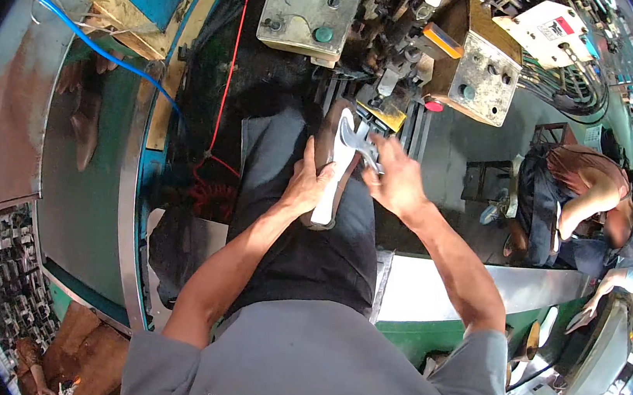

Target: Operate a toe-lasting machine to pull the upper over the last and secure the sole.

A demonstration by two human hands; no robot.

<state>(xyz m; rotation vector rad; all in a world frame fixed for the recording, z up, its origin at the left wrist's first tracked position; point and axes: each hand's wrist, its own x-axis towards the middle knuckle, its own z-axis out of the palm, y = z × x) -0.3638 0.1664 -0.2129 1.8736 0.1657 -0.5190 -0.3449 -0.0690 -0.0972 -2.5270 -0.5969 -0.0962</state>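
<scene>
A brown shoe upper (328, 132) lies over my thighs with its white insole (330, 191) facing up and its length pointing away from me. My left hand (308, 183) grips it by the side near the middle, with the thumb on the white face. In my right hand (398, 177) is a curved, shiny metal hand tool (356, 139). Its broad curved end rests over or just above the far half of the insole. Motion smears the tool and fingers a little, so its exact kind and any contact cannot be made out.
Ahead stands a machine with two worn control boxes (308, 13) (476, 67). A green conveyor belt (88, 210) with a brown shoe (85, 128) runs at the left. On the right another person (578, 196) sits bent over; more shoes (533, 341) lie behind me at right.
</scene>
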